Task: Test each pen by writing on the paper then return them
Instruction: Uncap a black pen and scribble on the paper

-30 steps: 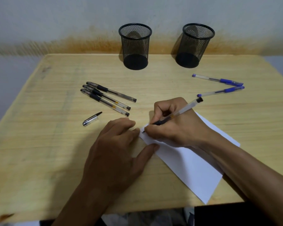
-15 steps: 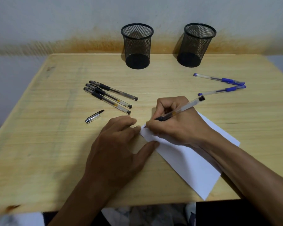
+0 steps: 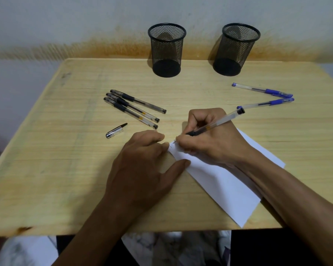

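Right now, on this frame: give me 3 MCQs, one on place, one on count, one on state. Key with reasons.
1. Where does the loose pen cap lie?
A. in a mesh cup
B. on the table, left of the hands
C. on the paper

2. How many blue pens lie on the table?
A. one
B. two
C. four

3. What is the right hand doing?
A. gripping a black pen, tip on the paper
B. resting flat
C. holding a cup

Key: B, cap sits on bare wood below the three black pens; B, two blue pens at right; A, fingers curled round the pen.
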